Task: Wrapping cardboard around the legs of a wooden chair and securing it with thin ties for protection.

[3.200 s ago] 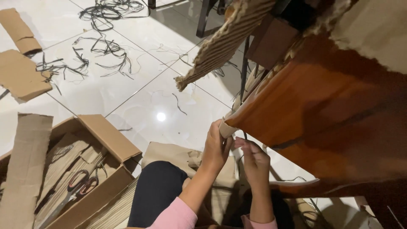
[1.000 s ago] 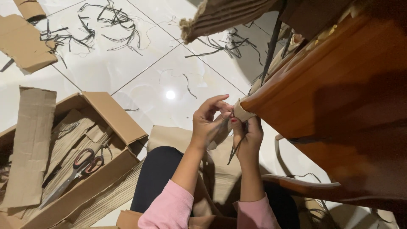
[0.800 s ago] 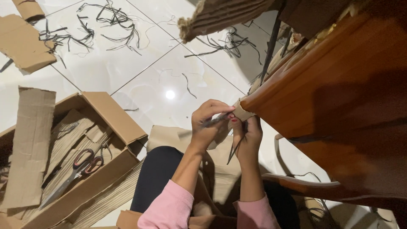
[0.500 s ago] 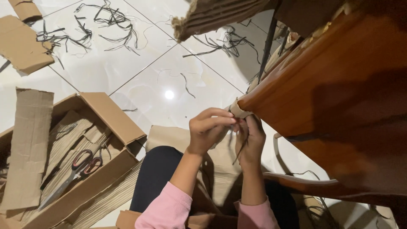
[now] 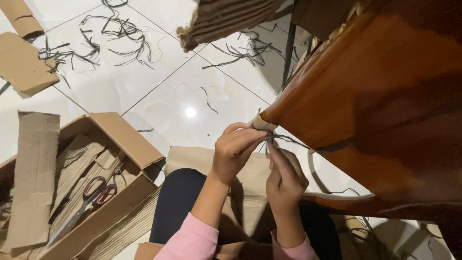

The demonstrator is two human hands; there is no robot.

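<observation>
My left hand [image 5: 236, 151] pinches a thin dark cord [image 5: 288, 139] right at the corner of a polished brown wooden board [image 5: 370, 96], where a small cardboard tab [image 5: 263, 124] sticks out. My right hand [image 5: 285, 178] is just below and to the right, fingers closed on the same cord, which trails down past my palm. Both hands meet at that corner. Pink sleeves cover my wrists, and my dark-clad knee [image 5: 175, 202] is beneath them.
An open cardboard box [image 5: 115, 139] at the left holds corrugated strips and red-handled scissors [image 5: 89, 200]. A flat cardboard strip [image 5: 31, 168] leans on it. Dark cord scraps [image 5: 110, 33] litter the white tiles. A corrugated piece [image 5: 221, 19] hangs overhead.
My left hand has closed over the cord at the board's corner and my right hand has dropped slightly, pulling the cord downward. The view has shifted a little.
</observation>
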